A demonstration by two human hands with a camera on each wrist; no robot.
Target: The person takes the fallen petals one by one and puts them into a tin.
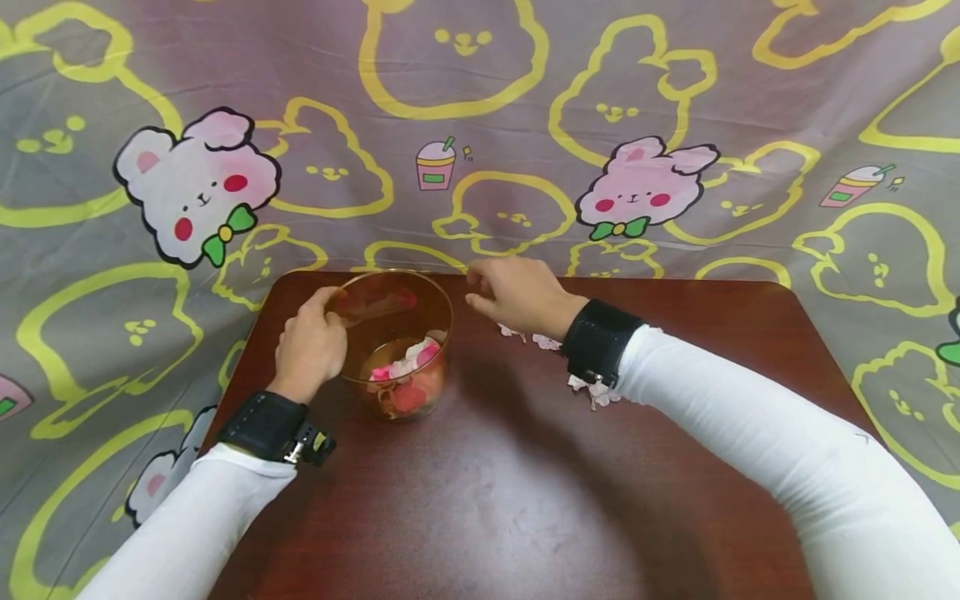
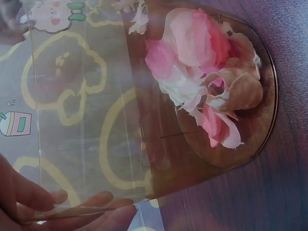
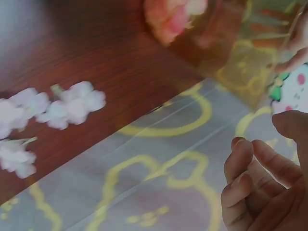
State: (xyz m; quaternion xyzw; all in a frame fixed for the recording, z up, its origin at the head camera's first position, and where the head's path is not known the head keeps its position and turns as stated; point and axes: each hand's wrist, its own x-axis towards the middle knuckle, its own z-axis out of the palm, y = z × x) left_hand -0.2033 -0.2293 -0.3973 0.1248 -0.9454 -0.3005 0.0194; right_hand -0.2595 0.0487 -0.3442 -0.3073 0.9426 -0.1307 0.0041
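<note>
My left hand (image 1: 311, 342) holds the rim of a clear amber container (image 1: 390, 329), thumb and fingers on either side of its wall in the left wrist view. The container stands on the table, slightly tilted toward me. Pink, white and beige petals (image 2: 202, 53) lie in a loose heap at its bottom. Just right of the rim, my right hand (image 1: 517, 292) hovers above the table. Its fingers are loosely bent, and the right wrist view shows nothing between them. Pale pink blossom sprigs (image 3: 72, 106) lie on the table under the right forearm.
The dark red-brown table (image 1: 465, 500) has rounded far corners. A grey cloth (image 1: 510, 158) printed with yellow outlines and cartoon rabbits hangs behind and beside it. Some blossoms are partly hidden by the right wrist's black band (image 1: 600, 342).
</note>
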